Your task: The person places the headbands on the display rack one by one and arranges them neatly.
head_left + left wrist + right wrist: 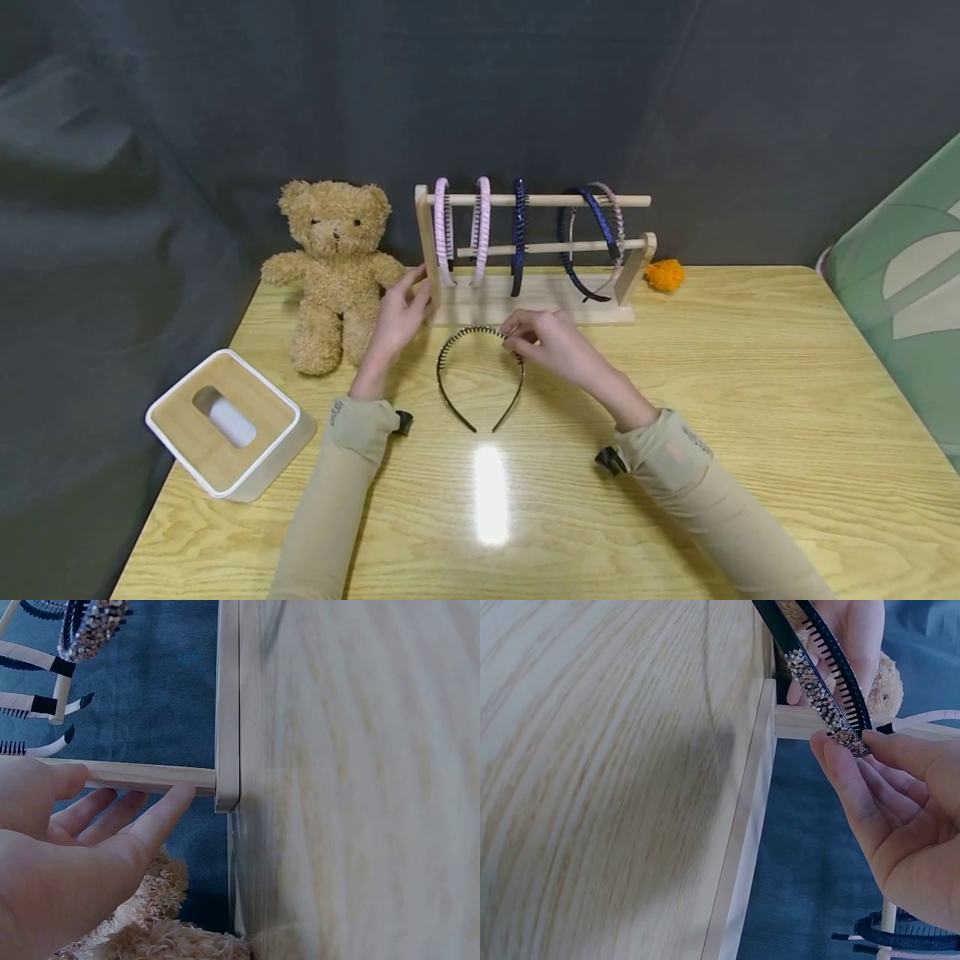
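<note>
My right hand point(553, 346) pinches a black toothed headband point(817, 694) between thumb and fingers, near the top of its arch. Sparkly beads cover the band's outer face, and its two ends point toward me in the head view. My left hand point(405, 312) touches the outer side of a wooden headband rack point(532, 312), its fingertips at the left upright point(150, 775). On the rack's bars hang two pink headbands point(482, 233), a dark blue one point(519, 237), and at the right another blue one point(600, 221) overlapping a sparkly pink one point(618, 221).
A teddy bear point(333, 275) sits left of the rack, right beside my left hand. Nearer me at the left stands a tissue box point(277, 400) with a wooden lid. An orange pompom point(664, 275) lies beyond the rack's right end on the wooden table point(750, 375).
</note>
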The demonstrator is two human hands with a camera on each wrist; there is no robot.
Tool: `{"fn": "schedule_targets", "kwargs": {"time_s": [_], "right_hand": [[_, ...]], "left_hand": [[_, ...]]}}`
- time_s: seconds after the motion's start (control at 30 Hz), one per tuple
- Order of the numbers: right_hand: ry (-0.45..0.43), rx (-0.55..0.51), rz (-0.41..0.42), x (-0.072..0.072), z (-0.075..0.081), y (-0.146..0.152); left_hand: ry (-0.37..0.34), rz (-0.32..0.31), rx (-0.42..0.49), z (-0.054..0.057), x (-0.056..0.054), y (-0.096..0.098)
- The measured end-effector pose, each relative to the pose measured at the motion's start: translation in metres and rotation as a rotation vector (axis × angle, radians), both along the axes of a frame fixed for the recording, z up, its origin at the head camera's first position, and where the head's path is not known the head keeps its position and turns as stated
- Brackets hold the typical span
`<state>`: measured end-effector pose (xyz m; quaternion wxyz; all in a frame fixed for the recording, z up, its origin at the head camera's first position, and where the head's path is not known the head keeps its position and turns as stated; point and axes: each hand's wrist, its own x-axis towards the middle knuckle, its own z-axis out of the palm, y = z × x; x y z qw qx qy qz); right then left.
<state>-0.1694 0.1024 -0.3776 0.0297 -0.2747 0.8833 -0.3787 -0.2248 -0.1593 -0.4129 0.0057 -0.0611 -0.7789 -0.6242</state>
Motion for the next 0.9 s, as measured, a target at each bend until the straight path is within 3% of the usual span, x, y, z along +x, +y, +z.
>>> {"fn": "schedule_targets", "kwargs": {"time_s": [0.6, 0.9], "right_hand": [[-0.018, -0.088, 0.014, 0.017, 0.022, 0.009], [-0.007, -0.11, -0.033, 0.029, 0.038, 0.02]], "left_hand": [[-0.003, -0.012, 0.017, 0.0, 0.001, 0.0], [0.007, -0.011, 0.013, 0.0, 0.001, 0.001]]}}
